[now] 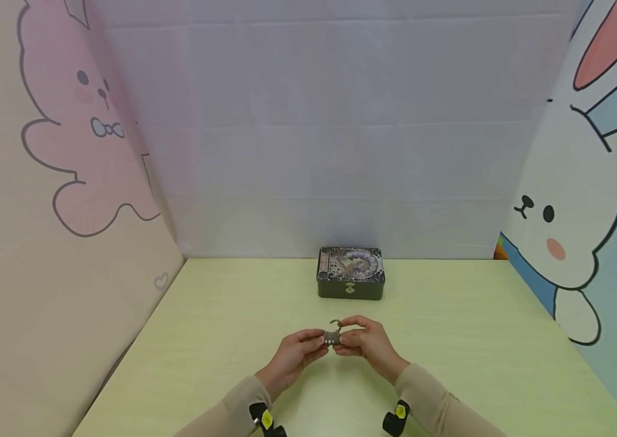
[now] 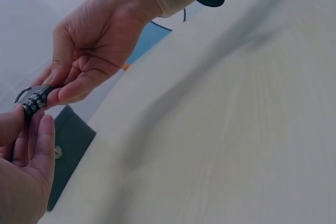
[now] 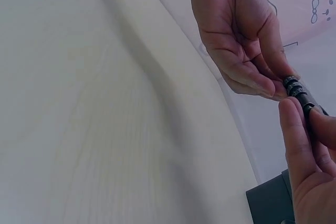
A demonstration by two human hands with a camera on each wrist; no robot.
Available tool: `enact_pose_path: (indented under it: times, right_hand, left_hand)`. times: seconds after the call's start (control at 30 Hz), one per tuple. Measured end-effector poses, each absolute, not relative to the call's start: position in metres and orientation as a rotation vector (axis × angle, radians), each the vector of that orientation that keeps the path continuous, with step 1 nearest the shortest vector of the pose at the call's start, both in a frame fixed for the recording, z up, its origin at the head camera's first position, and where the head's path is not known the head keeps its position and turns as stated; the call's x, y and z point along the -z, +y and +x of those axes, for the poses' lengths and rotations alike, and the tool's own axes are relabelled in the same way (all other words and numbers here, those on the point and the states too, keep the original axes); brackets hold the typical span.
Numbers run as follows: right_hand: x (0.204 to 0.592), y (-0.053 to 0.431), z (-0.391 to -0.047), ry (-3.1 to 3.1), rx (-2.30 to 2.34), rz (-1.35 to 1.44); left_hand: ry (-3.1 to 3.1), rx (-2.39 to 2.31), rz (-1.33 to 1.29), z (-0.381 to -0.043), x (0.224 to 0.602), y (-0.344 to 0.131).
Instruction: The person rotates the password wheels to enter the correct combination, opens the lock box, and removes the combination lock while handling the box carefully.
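A small dark combination padlock is held up between both hands, over the table. My left hand pinches one end of its body between thumb and fingers. At the other end, my right hand grips it, its index finger up by the curved shackle, which hooks above the body. Number dials show along the padlock in the left wrist view. Beyond the hands sits a dark tin box with a patterned lid, lid down, a small metal clasp on its front.
The pale yellow-green table reaches back to a white cloth wall. Side panels with cartoon drawings, a pink bear on the left and a white rabbit on the right, flank it.
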State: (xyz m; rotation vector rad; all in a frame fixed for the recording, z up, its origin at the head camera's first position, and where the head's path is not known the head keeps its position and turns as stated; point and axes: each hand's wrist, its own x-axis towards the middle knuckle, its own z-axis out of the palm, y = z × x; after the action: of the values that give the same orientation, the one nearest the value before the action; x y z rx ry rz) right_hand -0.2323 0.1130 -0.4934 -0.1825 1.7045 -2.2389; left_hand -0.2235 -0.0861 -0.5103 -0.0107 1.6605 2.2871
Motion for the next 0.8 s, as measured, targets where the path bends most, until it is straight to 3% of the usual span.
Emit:
enact_pose_path:
  times: [0.8]
  right_hand:
    - [0.491, 0.107, -0.206, 1.609, 2.193, -0.241]
  left_hand:
    - [1.601, -2.272, -0.005, -0.19, 0.507, -0.1]
